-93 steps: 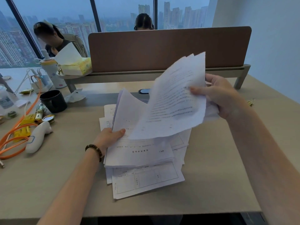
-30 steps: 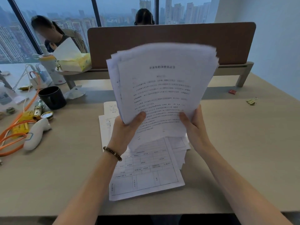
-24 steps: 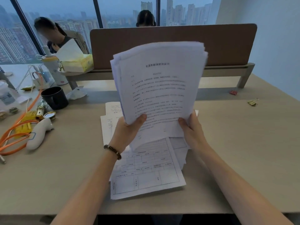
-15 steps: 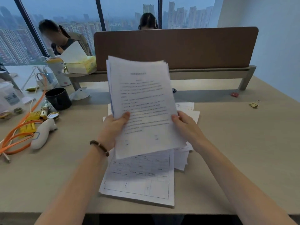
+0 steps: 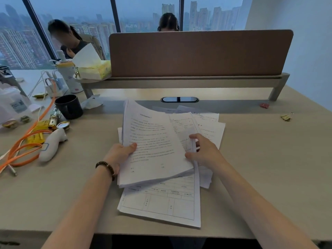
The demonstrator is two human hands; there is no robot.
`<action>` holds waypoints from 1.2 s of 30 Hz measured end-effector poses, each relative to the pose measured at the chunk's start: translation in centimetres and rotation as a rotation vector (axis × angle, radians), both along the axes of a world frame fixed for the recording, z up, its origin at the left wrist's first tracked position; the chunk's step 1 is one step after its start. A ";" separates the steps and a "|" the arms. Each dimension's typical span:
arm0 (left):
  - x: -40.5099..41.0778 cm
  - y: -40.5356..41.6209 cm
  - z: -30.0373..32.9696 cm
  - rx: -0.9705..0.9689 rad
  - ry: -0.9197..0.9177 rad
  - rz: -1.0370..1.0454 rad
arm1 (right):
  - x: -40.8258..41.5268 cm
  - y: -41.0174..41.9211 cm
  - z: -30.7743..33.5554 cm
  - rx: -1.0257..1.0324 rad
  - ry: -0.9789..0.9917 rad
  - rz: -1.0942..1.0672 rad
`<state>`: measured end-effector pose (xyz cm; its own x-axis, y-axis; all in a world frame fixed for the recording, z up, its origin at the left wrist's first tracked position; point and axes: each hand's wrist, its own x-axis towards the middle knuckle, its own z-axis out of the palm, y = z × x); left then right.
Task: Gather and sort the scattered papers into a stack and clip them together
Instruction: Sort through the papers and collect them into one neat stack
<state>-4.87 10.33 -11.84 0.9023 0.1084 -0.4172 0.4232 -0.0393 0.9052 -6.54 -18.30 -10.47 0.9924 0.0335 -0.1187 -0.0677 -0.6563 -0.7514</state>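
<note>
The left hand (image 5: 120, 154) pinches the left edge of a sheaf of printed pages (image 5: 152, 150), tilted above loose forms (image 5: 161, 203) mid-desk. The right hand (image 5: 204, 150), fingers spread, touches the sheaf's right edge. Bare desk (image 5: 269, 159) lies rightward toward a gold binder clip (image 5: 286, 117).

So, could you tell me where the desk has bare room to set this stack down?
Bare desk lies right of the loose papers, short of the gold binder clip. A narrower patch sits between the white handheld device and the left hand. The far left is crowded with the orange cable and the black mug.
</note>
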 end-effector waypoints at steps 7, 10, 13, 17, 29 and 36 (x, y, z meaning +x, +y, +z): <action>0.0 1.0 1.4 -0.141 -0.024 0.066 | 1.4 -2.5 0.9 0.276 -0.116 -0.271; 0.0 1.5 1.8 -0.122 -0.013 0.060 | 2.8 -4.2 0.9 0.355 -0.146 -0.437; 0.0 1.2 1.6 -0.073 0.033 0.029 | 3.3 -4.1 0.8 0.156 -0.105 -0.342; 0.2 0.8 1.2 -0.044 0.030 0.025 | 3.7 -3.0 0.4 -0.053 -0.048 -0.199; 0.4 0.4 1.2 -0.081 -0.046 0.059 | 3.2 -4.2 0.4 0.132 -0.135 -0.395; 0.5 0.6 0.9 -0.047 -0.012 0.060 | 2.7 -4.2 -0.2 0.016 -0.092 -0.316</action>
